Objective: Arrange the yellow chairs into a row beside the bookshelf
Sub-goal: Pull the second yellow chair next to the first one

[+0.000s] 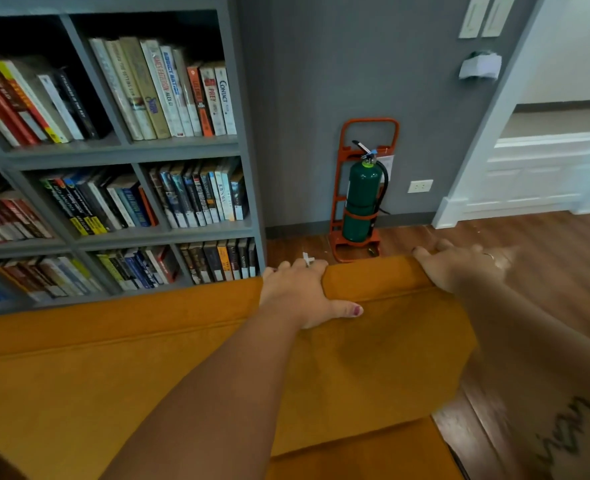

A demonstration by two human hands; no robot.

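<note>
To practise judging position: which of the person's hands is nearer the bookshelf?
Left. The left hand grips the yellow chair right beside the bookshelf corner; the right hand holds the chair's end, farther right.

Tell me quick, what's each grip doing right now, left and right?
Left grip: closed, holding the top edge of the mustard-yellow upholstered chair.
Right grip: closed on the same chair's top edge near its corner, though blurred.

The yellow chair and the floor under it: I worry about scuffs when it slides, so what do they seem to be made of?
Yellow chair: seemingly upholstered in matte, napped mustard fabric; a piped seam runs below the top edge. Floor: glossy brown wood or wood-look planks, unclear which; plank joints and sheen show.
</note>
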